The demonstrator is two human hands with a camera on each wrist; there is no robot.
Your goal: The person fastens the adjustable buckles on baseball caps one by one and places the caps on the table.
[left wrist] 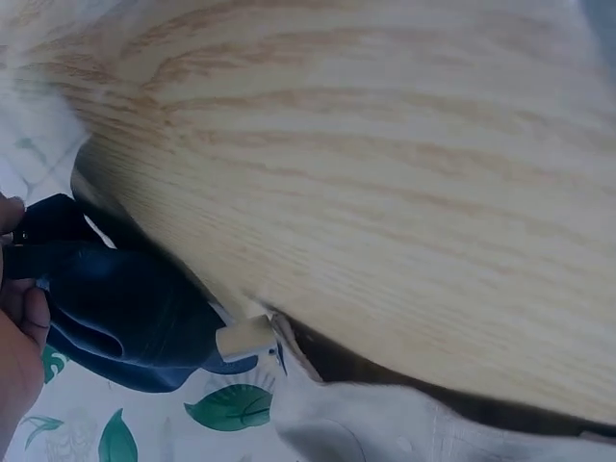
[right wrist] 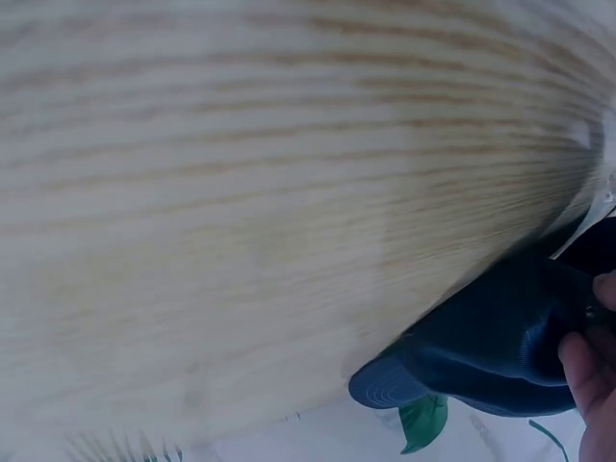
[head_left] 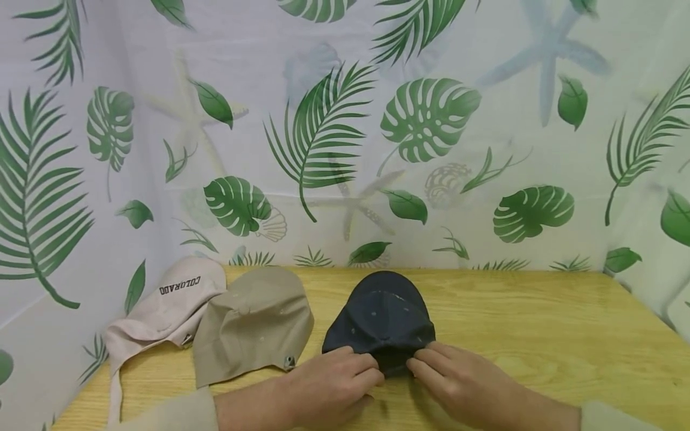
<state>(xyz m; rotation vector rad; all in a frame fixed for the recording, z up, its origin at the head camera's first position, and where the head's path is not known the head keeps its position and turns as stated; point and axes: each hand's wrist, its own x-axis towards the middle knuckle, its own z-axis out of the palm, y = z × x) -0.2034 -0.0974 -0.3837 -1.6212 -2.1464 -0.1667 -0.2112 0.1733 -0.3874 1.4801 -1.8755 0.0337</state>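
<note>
A navy baseball cap (head_left: 381,311) lies on the wooden table with its brim toward the back wall and its rear opening facing me. My left hand (head_left: 338,383) pinches the cap's near edge on the left of the opening. On the other side, my right hand (head_left: 458,378) grips the same edge with thumb and fingers. The left wrist view shows the dark cap (left wrist: 135,308) held at the left border by fingers (left wrist: 35,313). In the right wrist view the cap's rounded brim (right wrist: 380,383) points away from the right fingers (right wrist: 577,361).
Left of the navy cap lies a khaki cap (head_left: 264,317), close to my left forearm. A pale pink cap (head_left: 172,299) lettered COLORADO overlaps its far left side, with a strap hanging toward me. Behind the wooden table (head_left: 528,323) hangs a leaf-printed cloth (head_left: 345,131).
</note>
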